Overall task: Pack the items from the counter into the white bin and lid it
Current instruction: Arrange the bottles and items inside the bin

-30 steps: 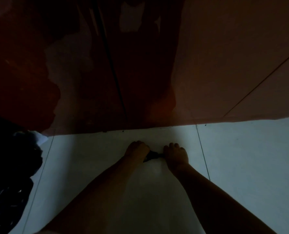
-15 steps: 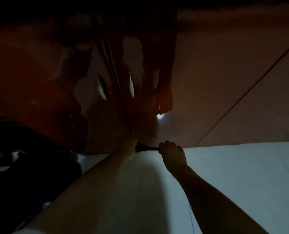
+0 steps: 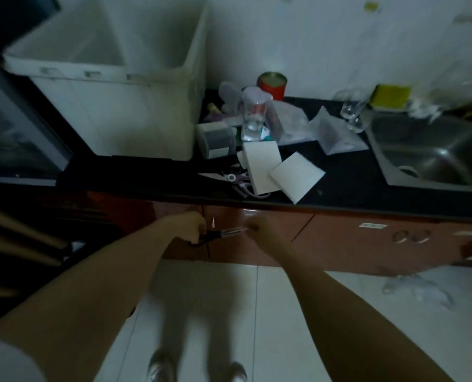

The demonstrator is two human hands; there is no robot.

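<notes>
The person is standing at the tabletop point(image 3: 339, 194), holding a small metal tool point(image 3: 221, 234) out in front of the cabinet doors. The left hand point(image 3: 190, 227) is curling around its dark handle end, and the right hand point(image 3: 257, 230) is pinching the bright metal tip; the picture is too blurred to tell what kind of tool it is. The white bin point(image 3: 119, 78) is sitting open at the left end of the tabletop, with no lid in view.

Most items are still waiting: a tall glass point(image 3: 254, 117), a stemmed glass point(image 3: 352, 110) beside the sink point(image 3: 433, 150), a red can point(image 3: 272, 85), two white boxes point(image 3: 279, 166), scissors point(image 3: 237, 180) and clear plastic bags point(image 3: 331, 133).

The risks are looking like these. The right fingers are closing on the thin end, so a sharp edge there could be nicking skin. The tall glass is standing in the middle of the clutter, close to the path toward the bin, so a forearm carrying the tool across could be knocking it over. Glasses dropped into the bin against the can or tools could be cracking.
</notes>
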